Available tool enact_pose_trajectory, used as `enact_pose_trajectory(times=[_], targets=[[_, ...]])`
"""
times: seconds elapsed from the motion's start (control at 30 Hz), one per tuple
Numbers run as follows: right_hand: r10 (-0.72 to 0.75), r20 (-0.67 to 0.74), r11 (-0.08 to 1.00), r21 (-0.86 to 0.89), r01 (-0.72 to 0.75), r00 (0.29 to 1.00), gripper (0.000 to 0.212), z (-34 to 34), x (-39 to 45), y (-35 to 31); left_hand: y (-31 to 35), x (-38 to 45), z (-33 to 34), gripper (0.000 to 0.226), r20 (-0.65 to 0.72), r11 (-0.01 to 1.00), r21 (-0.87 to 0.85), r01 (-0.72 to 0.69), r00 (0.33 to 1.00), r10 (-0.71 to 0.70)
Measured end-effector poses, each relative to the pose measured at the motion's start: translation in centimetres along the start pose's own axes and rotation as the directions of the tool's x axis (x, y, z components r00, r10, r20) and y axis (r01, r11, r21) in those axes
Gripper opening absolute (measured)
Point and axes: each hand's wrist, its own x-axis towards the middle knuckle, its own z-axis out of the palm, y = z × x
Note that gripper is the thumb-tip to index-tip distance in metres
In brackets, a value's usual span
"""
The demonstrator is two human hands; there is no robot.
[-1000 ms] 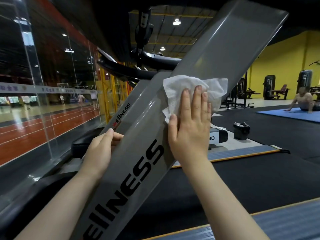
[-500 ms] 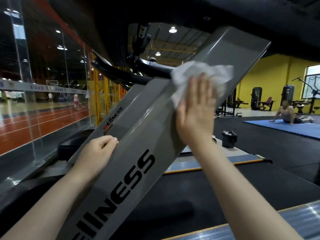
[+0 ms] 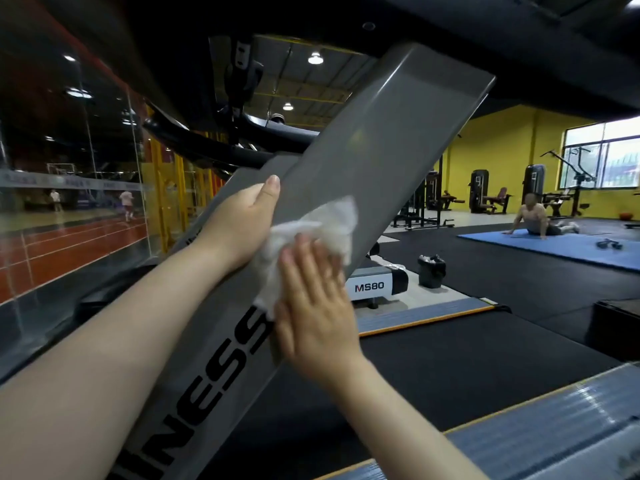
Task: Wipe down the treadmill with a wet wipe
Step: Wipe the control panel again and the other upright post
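Note:
The treadmill's grey slanted upright (image 3: 374, 150) with black lettering runs from the lower left to the upper right. A crumpled white wet wipe (image 3: 322, 223) lies against its face. My right hand (image 3: 315, 306) presses the wipe flat onto the upright with straight fingers, just above the lettering. My left hand (image 3: 242, 223) grips the upright's left edge beside the wipe, thumb on the front face and fingers hidden behind it.
The black treadmill belt (image 3: 433, 375) lies below, edged by grey side rails (image 3: 540, 427). Black handlebars (image 3: 214, 147) cross behind the upright. A glass wall (image 3: 69, 202) is at left. A black bin (image 3: 431, 270) and a person on a blue mat (image 3: 533, 216) are at right.
My right hand has slid the wipe down the upright from near its upper part to just above the lettering. My left hand has moved up the left edge to beside the wipe.

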Motion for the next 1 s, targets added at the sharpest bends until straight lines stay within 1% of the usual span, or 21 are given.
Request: enact_pose_trajectory(times=[0.03,0.07,0.1,0.13,0.2,0.27,0.33,0.4,0.43,0.47,0.5,0.57,0.6,0.67,0.73,0.83,0.93,1.0], targets=[[-0.125,0.047,0.992,-0.008,0.126,0.991,0.061,0.4,-1.4,-1.0,-0.1,0.0,0.1,0.054,-0.007,1.000,0.007,0.000,1.000,0.000],[-0.193,0.068,0.981,-0.021,0.195,0.979,0.062,0.5,-2.2,-1.1,-0.1,0.0,0.1,0.055,-0.002,1.000,0.008,-0.002,1.000,0.002],[-0.191,0.061,0.981,-0.034,0.193,0.980,0.062,0.4,-2.2,-0.6,-0.1,0.1,0.1,0.056,0.005,1.000,0.005,-0.006,1.000,0.006],[-0.122,0.037,0.992,-0.042,0.123,0.992,0.063,0.2,-1.3,0.3,-0.2,0.2,0.1,0.057,0.009,1.000,0.002,-0.012,1.000,0.012],[0.090,-0.048,0.995,-0.044,-0.092,0.995,0.064,-0.7,2.6,2.5,-0.4,0.3,0.0,0.058,0.011,1.000,0.007,-0.014,1.000,0.014],[0.276,-0.142,0.957,-0.053,-0.285,0.951,0.064,-2.5,8.3,5.5,-0.8,0.4,-0.1,0.061,0.024,1.000,0.003,-0.013,1.000,0.013],[0.424,-0.158,0.900,-0.035,-0.435,0.892,0.064,-5.3,13.7,9.3,-0.9,0.5,0.0,0.059,0.029,1.000,-0.027,0.003,1.000,-0.002],[0.516,-0.150,0.854,0.017,-0.520,0.843,0.064,-7.4,16.7,11.8,-0.8,0.4,0.0,0.048,0.020,0.999,-0.043,0.013,1.000,-0.013],[0.536,-0.146,0.843,0.030,-0.538,0.831,0.064,-7.5,16.9,11.8,-0.7,0.3,0.0,0.043,0.022,0.999,-0.038,0.013,1.000,-0.012],[0.527,-0.147,0.847,0.016,-0.531,0.837,0.064,-6.9,16.2,10.9,-0.6,0.2,-0.1,0.041,0.029,0.999,-0.034,0.009,1.000,-0.008],[0.487,-0.143,0.870,-0.012,-0.493,0.862,0.065,-6.1,14.9,9.3,-0.5,0.1,-0.2,0.043,0.037,0.999,-0.031,0.006,0.999,-0.005],[0.359,-0.087,0.926,-0.088,-0.367,0.929,0.065,-4.8,11.7,6.5,-0.5,0.0,-0.4,0.052,0.048,1.000,-0.021,0.010,0.999,-0.009],[0.306,-0.048,0.942,-0.128,-0.310,0.951,0.066,-4.7,11.0,6.2,-0.6,0.0,-0.4,0.057,0.051,1.000,-0.005,0.006,0.999,-0.006],[0.225,0.001,0.955,-0.201,-0.220,0.974,0.067,-6.2,12.7,8.2,-0.6,-0.1,-0.5,0.063,0.062,0.999,0.029,-0.022,0.998,0.020],[0.239,-0.012,0.939,-0.253,-0.234,0.971,0.067,-8.1,16.2,11.5,-0.6,-0.1,-0.4,0.065,0.067,0.998,0.039,-0.040,0.997,0.037],[0.334,-0.038,0.912,-0.239,-0.334,0.942,0.067,-9.7,18.5,15.1,-0.6,-0.2,-0.6,0.065,0.067,0.998,0.051,-0.029,0.997,0.025],[0.442,-0.065,0.883,-0.146,-0.447,0.895,0.067,-7.9,15.5,13.6,-0.4,-0.3,-0.6,0.064,0.076,0.997,0.074,-0.036,0.997,0.031],[0.453,-0.071,0.883,-0.103,-0.459,0.888,0.067,-7.1,13.3,12.3,-0.6,-0.2,-0.6,0.066,0.071,0.996,0.080,-0.048,0.997,0.042]])
